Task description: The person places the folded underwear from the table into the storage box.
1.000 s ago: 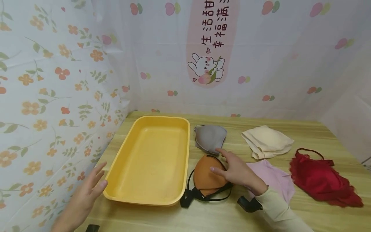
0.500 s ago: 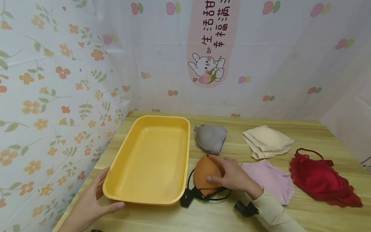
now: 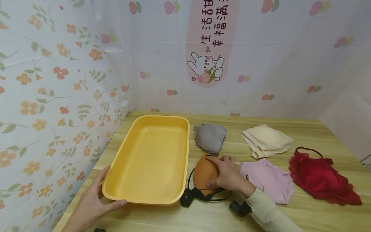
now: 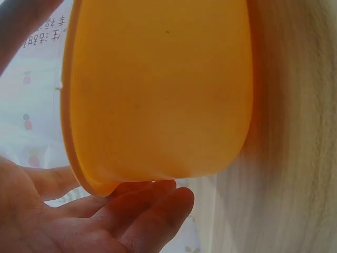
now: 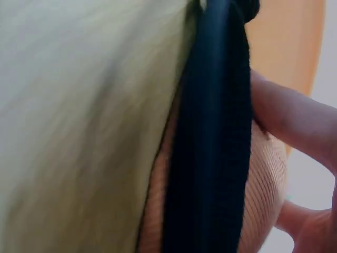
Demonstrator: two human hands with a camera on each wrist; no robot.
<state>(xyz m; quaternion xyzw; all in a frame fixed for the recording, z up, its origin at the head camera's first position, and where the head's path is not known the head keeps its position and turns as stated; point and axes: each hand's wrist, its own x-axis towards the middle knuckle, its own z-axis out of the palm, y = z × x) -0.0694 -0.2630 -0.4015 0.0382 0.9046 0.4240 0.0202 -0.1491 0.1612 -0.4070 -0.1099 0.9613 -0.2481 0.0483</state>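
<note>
A yellow tray [image 3: 155,154] stands on the table at the left. My left hand [image 3: 91,203] is at its near left corner, thumb along the front and fingers spread along the side. In the left wrist view the fingers [image 4: 152,213] touch the outer wall just below the rim. Right of the tray lies a folded orange bra [image 3: 203,177] with black straps. My right hand [image 3: 232,175] grips its right side, thumb on the cup and fingers over the far edge. A black strap [image 5: 210,137] crosses the close right wrist view; part of the grip is hidden there.
A grey bra [image 3: 211,138] lies behind the orange one. Farther right are a cream folded garment [image 3: 266,140], a lilac one [image 3: 269,180] and a red lace bra [image 3: 321,178]. Patterned cloth walls [image 3: 162,58] stand behind and at the left.
My left hand has come up to the tray corner and touches it. The right hand has lowered onto the orange bra, and its fingers have closed in on it.
</note>
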